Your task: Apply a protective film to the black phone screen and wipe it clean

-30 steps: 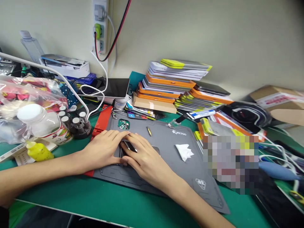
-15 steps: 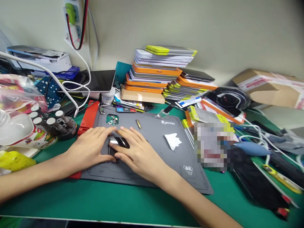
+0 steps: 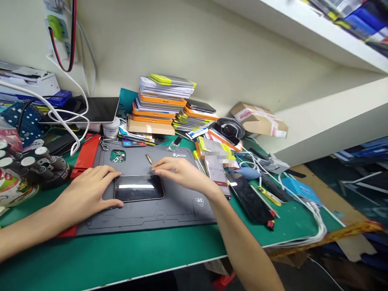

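A black smartphone (image 3: 138, 193) lies face up on the grey work mat (image 3: 145, 216), a bright reflection across its screen. My left hand (image 3: 93, 186) grips its left end, thumb at the near corner and fingers at the far corner. Above the phone's right end hovers my right hand (image 3: 178, 171), its fingers stretched out to the left and nothing visible in them. Just beyond those fingertips is a small brass-coloured, pointed piece (image 3: 148, 159). Small metal parts sit in a green recess (image 3: 118, 156) of the mat.
At left stands a holder of grey-capped screwdrivers (image 3: 48, 165) beside a red strip (image 3: 86, 157). Behind the mat are a small glass bottle (image 3: 175, 144) and stacked flat boxes (image 3: 160, 103). On the right lie a blue air blower (image 3: 248, 173), a black pouch (image 3: 250, 198) and cables.
My right hand has lifted off the phone and moved to its far right side, uncovering the screen. My left hand stays at the phone's left end. The view has swung right.
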A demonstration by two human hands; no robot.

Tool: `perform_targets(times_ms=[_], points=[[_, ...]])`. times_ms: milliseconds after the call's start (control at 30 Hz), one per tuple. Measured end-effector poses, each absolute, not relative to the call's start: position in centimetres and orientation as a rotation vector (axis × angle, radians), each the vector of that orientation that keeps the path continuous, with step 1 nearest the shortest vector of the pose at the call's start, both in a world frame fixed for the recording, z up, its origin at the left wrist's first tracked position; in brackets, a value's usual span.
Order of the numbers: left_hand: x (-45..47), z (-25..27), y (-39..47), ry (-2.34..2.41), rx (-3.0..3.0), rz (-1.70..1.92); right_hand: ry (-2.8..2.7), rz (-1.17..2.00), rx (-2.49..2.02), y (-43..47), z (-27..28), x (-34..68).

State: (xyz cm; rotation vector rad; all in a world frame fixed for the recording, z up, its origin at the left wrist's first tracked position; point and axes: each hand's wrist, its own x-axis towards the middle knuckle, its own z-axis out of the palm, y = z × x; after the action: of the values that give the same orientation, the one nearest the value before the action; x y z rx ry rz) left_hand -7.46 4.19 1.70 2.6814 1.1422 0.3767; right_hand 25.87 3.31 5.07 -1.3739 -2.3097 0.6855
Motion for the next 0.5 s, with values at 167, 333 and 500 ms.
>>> perform_targets(times_ms=[167,333,500], points=[[-7.6,1.5,4.2,1.139,2.686,0.385,-2.146,0.774,-1.453,3.8,3.9,27.3],[-7.5,1.6,4.2,1.141,2.722,0.352,-2.022,0.889,-1.478,3.6,2.5,25.9],[-7.5,1.6,4.3,1.135,2.738,0.32,-1.864,0.9,-1.584,3.7,2.1,25.2]])
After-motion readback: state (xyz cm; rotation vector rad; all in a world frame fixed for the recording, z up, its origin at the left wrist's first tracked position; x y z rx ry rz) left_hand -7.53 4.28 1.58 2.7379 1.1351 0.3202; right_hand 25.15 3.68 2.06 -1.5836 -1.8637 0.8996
